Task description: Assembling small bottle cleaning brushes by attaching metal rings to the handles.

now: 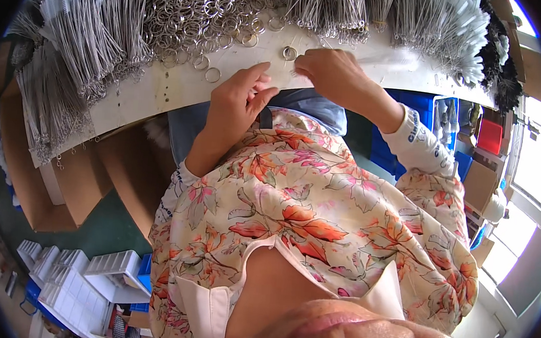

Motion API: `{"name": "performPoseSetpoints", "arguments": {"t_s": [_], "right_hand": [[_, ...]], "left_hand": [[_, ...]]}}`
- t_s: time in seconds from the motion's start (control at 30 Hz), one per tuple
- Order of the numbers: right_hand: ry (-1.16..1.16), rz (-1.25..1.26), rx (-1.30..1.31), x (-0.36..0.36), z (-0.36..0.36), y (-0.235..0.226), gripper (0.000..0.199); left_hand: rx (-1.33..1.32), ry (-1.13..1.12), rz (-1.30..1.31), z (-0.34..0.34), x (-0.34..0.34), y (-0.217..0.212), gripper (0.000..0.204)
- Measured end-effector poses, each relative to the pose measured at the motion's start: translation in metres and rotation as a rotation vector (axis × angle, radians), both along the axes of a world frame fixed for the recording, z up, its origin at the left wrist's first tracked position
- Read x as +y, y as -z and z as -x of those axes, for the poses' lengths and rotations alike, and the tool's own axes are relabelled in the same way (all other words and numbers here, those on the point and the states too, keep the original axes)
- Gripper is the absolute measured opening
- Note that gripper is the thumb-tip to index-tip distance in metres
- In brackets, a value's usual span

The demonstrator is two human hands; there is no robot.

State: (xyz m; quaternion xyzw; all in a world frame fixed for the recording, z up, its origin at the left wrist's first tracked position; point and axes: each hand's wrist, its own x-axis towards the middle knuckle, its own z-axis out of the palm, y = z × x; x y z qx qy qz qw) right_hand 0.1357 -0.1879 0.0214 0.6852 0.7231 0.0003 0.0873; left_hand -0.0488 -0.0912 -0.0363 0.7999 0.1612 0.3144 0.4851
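Note:
My left hand (238, 100) is at the front edge of the white table (188, 89), its fingers bent and the thumb standing apart from them. Nothing shows in its grasp. Across from it, my right hand (334, 71) is closed, the fingertips pinched together and pointing left. What they pinch is hidden. A blurred whitish streak (393, 61), perhaps a brush's bristles, extends to the right behind that hand. Just left of the right fingertips lies a metal split ring (289, 53). Another loose ring (212, 75) rests beyond my left hand.
A heap of split rings (200, 11) covers the table's far middle. Bundles of wire-handled brushes (84, 33) lie at the left, with more brushes (334, 9) along the back and right. Cardboard boxes (59, 184) stand below left; a blue crate (412, 107) sits below right.

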Motion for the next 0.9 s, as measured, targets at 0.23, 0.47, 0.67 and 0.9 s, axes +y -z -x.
{"name": "performPoseSetpoints", "arguments": {"t_s": [0.23,0.47,0.67,0.9], "right_hand": [[0.62,0.522,1.47,-0.016,-0.005,-0.011,0.014],[0.187,-0.072,0.115,-0.023,-0.016,0.009,0.012],[0.487,-0.273,1.12,-0.003,-0.006,-0.013,0.01],[0.318,-0.193,1.572,0.027,0.029,-0.046,0.009]], "left_hand": [[-0.134,0.255,-0.376,-0.013,0.007,-0.014,0.02],[0.14,0.195,-0.602,-0.06,0.041,0.001,0.016],[0.153,0.015,-0.082,-0.031,0.04,-0.018,0.014],[-0.217,0.026,0.68,-0.014,0.032,-0.062,0.016]]}}
